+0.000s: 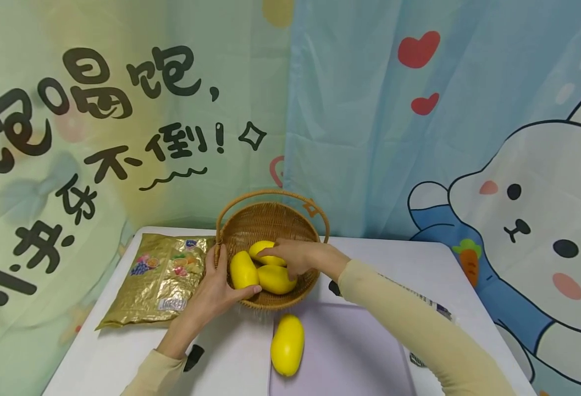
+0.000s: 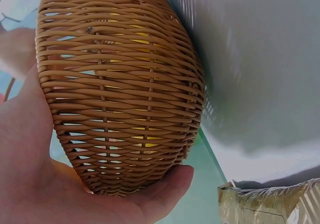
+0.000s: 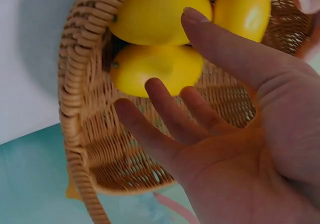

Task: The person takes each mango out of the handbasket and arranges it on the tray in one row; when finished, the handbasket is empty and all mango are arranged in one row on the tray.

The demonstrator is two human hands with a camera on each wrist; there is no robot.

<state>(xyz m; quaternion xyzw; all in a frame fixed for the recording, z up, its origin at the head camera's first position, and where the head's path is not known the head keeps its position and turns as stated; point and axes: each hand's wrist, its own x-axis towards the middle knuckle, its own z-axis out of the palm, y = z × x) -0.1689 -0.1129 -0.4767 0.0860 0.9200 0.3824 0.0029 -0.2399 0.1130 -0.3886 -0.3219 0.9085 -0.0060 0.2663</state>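
Observation:
A wicker basket with a hoop handle tilts toward me at the table's back. In it lie three yellow mangoes. My left hand holds the basket's left side, thumb at the front rim and fingers around the outer wall; the left wrist view shows the woven outside against that palm. Reaching in from the right, my right hand is over the mangoes, its fingers apart and loosely bent. In the right wrist view its fingertips overlap the nearest mango. Another mango lies in front of the basket.
A gold foil fruit-print bag lies left of the basket on the white table. A lilac mat is under the front mango. Behind the right forearm a printed item partly shows. Printed curtains hang behind the table.

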